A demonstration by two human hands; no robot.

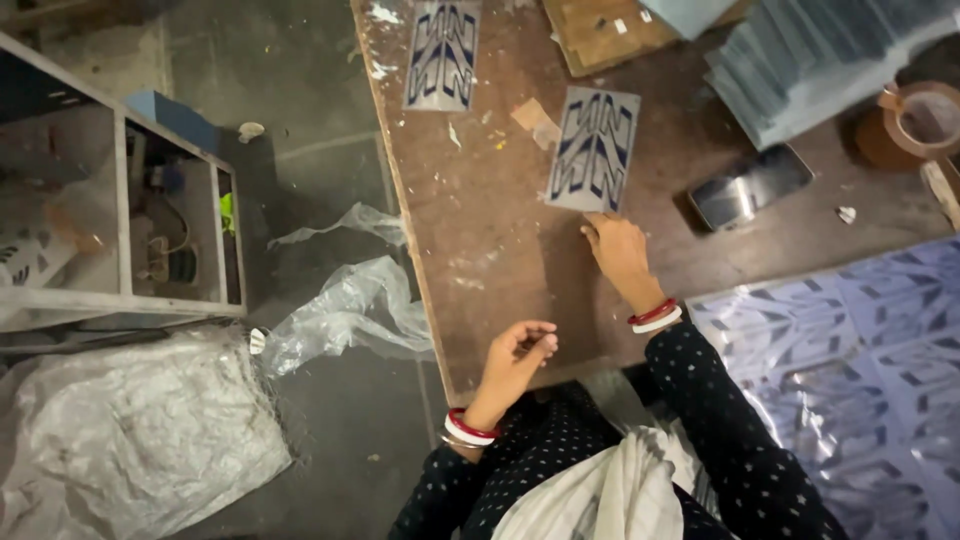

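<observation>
My right hand (618,250) reaches over the brown table (480,250), its fingertips on the near edge of a grey sheet with a dark blue pattern (595,148) that lies flat. A second patterned sheet of the same kind (442,52) rests farther away on the table. My left hand (520,350) hovers over the table's near edge with its fingers curled; whether it pinches something small is too hard to tell. Both wrists carry red and white bangles.
A phone (750,186) lies right of the sheet, a tape roll (915,122) and a stack of grey sheets (810,60) beyond. A large shiny patterned sheet (860,360) covers the right. On the floor: crumpled plastic (345,310), a sack (130,430), a metal rack (120,200).
</observation>
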